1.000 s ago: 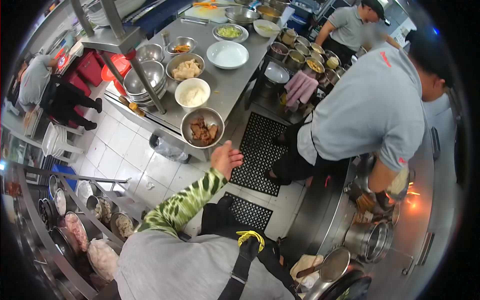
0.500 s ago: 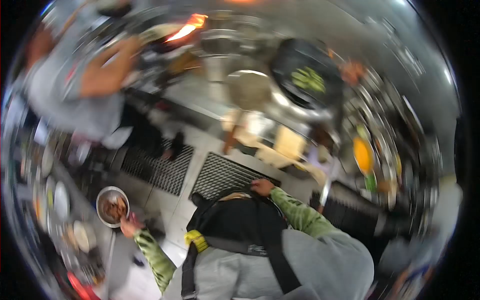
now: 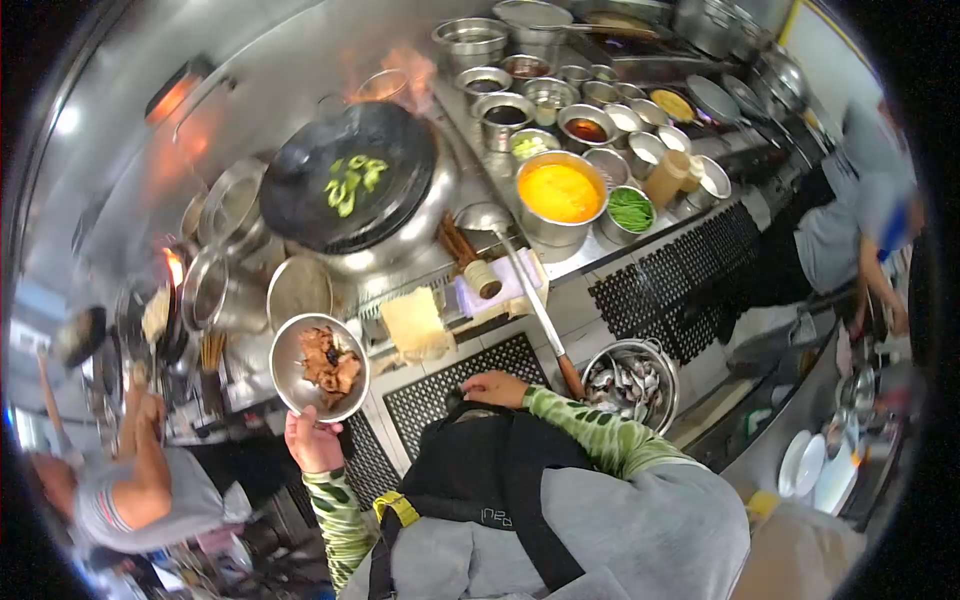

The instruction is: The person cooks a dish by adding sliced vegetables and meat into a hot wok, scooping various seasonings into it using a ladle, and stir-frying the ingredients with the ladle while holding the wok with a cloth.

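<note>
Bowl (image 3: 288, 366) of meat (image 3: 330, 364) in left hand (image 3: 314, 441), right hand (image 3: 495, 389) well apart.

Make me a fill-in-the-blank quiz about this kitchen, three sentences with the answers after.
The hand gripping the metal bowl of meat is the person's ____ one.
The pieces in the large black wok are coloured ____.
The pot near the right sleeve holds silvery ____.
Missing words: left; green; fish.

The person wears a grey shirt (image 3: 640, 520), green leaf-patterned sleeves (image 3: 610, 430) and a black apron (image 3: 480, 455) with pale lettering.
</note>
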A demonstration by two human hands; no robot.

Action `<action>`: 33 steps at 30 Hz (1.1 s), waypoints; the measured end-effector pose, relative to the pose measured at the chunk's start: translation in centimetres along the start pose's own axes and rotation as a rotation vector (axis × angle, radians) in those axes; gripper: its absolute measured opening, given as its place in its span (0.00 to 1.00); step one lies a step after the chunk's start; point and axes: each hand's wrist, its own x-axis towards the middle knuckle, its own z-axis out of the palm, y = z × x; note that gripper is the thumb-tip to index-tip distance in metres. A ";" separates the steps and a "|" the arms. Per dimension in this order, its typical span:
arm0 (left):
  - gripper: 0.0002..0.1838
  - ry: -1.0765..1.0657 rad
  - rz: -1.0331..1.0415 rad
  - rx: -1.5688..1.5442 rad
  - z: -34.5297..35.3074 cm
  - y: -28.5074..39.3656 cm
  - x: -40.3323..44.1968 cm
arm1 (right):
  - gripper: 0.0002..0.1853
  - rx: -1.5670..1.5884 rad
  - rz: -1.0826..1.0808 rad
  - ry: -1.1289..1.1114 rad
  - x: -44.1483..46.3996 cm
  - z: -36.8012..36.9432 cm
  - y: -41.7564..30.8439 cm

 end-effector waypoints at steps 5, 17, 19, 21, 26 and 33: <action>0.03 -0.170 -0.035 0.111 3.5 -1.6 5.7 | 0.20 -0.066 0.045 0.180 0.1 -4.2 -5.7; 0.07 -0.341 -0.244 0.173 10.8 -4.7 10.5 | 0.11 -0.231 -0.163 0.755 2.5 -30.8 -14.6; 0.07 -0.335 -0.216 0.146 11.7 -5.4 10.3 | 0.12 -0.479 -0.165 0.747 5.5 -36.0 -15.4; 0.07 -0.303 -0.202 0.165 12.8 -5.4 9.1 | 0.12 -0.675 -0.173 0.775 10.0 -40.5 -13.5; 0.04 -0.158 -0.210 0.221 15.5 -6.3 6.6 | 0.15 -0.769 0.066 0.420 20.9 -47.8 -6.2; 0.04 0.045 -0.205 0.299 17.8 -6.9 3.5 | 0.16 -1.074 0.406 0.102 26.5 -48.5 -2.3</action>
